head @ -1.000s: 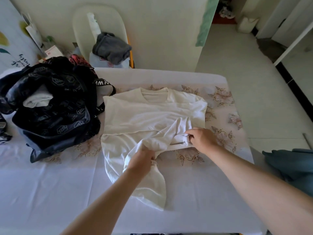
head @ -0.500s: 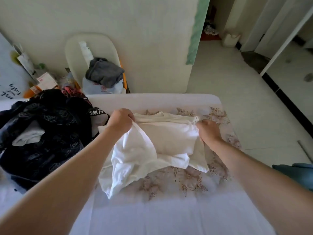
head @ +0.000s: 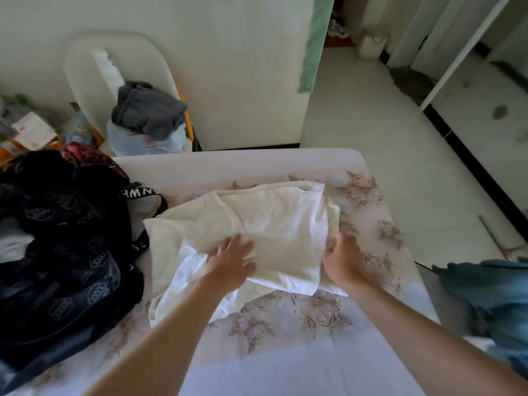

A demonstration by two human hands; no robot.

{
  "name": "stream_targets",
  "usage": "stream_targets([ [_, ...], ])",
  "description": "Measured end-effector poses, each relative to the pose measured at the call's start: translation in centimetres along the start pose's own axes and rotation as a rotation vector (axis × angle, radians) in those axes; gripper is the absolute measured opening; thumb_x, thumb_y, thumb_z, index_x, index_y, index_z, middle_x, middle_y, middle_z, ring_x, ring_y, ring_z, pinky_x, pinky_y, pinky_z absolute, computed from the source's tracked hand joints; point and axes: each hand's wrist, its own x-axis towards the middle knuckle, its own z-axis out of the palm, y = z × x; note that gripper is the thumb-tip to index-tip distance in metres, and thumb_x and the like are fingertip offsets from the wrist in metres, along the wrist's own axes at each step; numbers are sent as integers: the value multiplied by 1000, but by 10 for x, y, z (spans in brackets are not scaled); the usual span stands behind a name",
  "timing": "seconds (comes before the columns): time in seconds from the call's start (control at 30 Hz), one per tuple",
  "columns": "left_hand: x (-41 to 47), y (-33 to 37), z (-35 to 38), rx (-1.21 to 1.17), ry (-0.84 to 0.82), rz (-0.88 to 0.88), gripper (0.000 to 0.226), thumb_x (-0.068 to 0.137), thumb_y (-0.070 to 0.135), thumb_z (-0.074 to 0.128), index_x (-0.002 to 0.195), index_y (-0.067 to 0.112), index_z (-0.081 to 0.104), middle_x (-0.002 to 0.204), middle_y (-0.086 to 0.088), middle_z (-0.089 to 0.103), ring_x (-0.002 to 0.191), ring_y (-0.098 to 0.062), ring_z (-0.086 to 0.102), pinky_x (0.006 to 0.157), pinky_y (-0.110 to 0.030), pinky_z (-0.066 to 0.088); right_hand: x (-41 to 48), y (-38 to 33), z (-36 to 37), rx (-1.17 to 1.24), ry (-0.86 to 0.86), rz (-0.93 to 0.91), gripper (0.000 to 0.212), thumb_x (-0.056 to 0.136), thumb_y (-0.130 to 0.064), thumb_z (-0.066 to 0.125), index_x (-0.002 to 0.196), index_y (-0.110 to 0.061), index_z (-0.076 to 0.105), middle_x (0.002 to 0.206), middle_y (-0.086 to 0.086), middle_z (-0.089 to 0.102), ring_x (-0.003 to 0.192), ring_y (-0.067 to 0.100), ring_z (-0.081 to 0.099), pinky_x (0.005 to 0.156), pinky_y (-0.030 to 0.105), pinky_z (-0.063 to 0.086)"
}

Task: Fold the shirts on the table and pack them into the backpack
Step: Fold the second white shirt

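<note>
A white shirt point(head: 274, 224) lies folded over itself in the middle of the table point(head: 285, 367), its lower left part still bunched. My left hand point(head: 231, 261) rests flat on the shirt with fingers spread, pressing the near fold. My right hand point(head: 341, 258) curls around the shirt's right edge. The black backpack point(head: 65, 252) sits open at the left of the table, touching the shirt's left side. Something white point(head: 13, 244) shows inside it.
A white chair point(head: 94, 81) with a grey garment point(head: 148, 110) stands behind the table by the wall. Boxes and clutter point(head: 31, 132) lie at the far left. A teal cloth point(head: 491, 304) hangs at the right. Open floor point(head: 371, 124) lies to the right.
The lower half of the shirt was lifted and folded up over the top half. My left hand let go of the hem and now lies flat on the fold.
</note>
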Motion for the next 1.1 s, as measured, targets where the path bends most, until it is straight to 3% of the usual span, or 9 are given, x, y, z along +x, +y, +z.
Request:
stream_targets([
  [0.13, -15, 8, 20, -99, 431, 207, 29, 90, 19, 63, 119, 25, 65, 130, 2, 55, 120, -25, 52, 97, -40, 41, -22, 24, 1, -38, -33, 2, 20, 94, -24, 59, 111, -16, 64, 107, 3, 65, 81, 16, 63, 64, 31, 55],
  [0.2, -25, 13, 31, -68, 552, 331, 19, 81, 10, 69, 97, 20, 66, 102, 4, 59, 94, -21, 58, 80, -33, 46, -32, 26, 1, -100, -75, -16, 34, 90, -42, 64, 114, -19, 61, 106, -2, 62, 77, 12, 63, 49, 24, 43],
  [0.27, -35, 17, 39, -46, 554, 371, 20, 76, 9, 71, 88, 20, 60, 91, 7, 54, 83, -17, 55, 72, -29, 46, -37, 25, -1, -231, -89, -40, 38, 88, -49, 66, 114, -21, 61, 106, -5, 65, 78, 13, 61, 46, 22, 31],
  [0.37, -49, 18, 54, -48, 491, 273, 30, 67, 18, 78, 88, 21, 58, 93, 8, 52, 86, -18, 55, 76, -33, 50, -35, 33, -6, -280, -133, -38, 18, 92, -38, 62, 96, -24, 73, 85, -10, 72, 69, 9, 64, 46, 22, 41],
  [0.47, -58, 14, 69, -23, 452, 88, 41, 64, 19, 81, 99, 18, 60, 105, 1, 50, 95, -22, 52, 80, -36, 48, -35, 47, -11, -101, -115, 3, 14, 88, -36, 65, 96, -25, 67, 95, -7, 71, 69, 9, 64, 49, 25, 47],
  [0.67, -59, 15, 76, -308, 425, -30, 47, 73, -17, 56, 109, 14, 53, 103, -4, 51, 87, -27, 57, 69, -35, 48, -44, 56, -12, -41, -104, -25, 12, 90, -39, 66, 90, -27, 71, 84, -12, 72, 61, 1, 55, 49, 20, 35],
  [0.8, -64, 8, 67, -288, 465, -2, 41, 75, -20, 53, 99, 14, 55, 94, -3, 54, 83, -21, 55, 67, -30, 45, -36, 73, -19, 53, 213, 107, 23, 99, -27, 50, 101, -15, 69, 107, 8, 66, 94, 30, 62, 83, 40, 46],
  [1.0, -76, 7, 76, -160, 307, 46, 20, 78, 1, 69, 86, 20, 68, 86, 5, 52, 87, -24, 59, 71, -25, 37, -41, 103, -32, -142, 7, 337, 36, 98, -27, 44, 130, -10, 51, 133, 16, 51, 122, 36, 51, 99, 44, 38],
  [1.1, -77, 12, 92, -17, 340, 81, 25, 72, 24, 83, 93, 29, 70, 102, 9, 56, 98, -17, 53, 85, -30, 39, -45, 101, -26, -160, -46, 198, 41, 95, -35, 50, 129, -14, 57, 130, 14, 54, 118, 33, 54, 97, 41, 41],
])
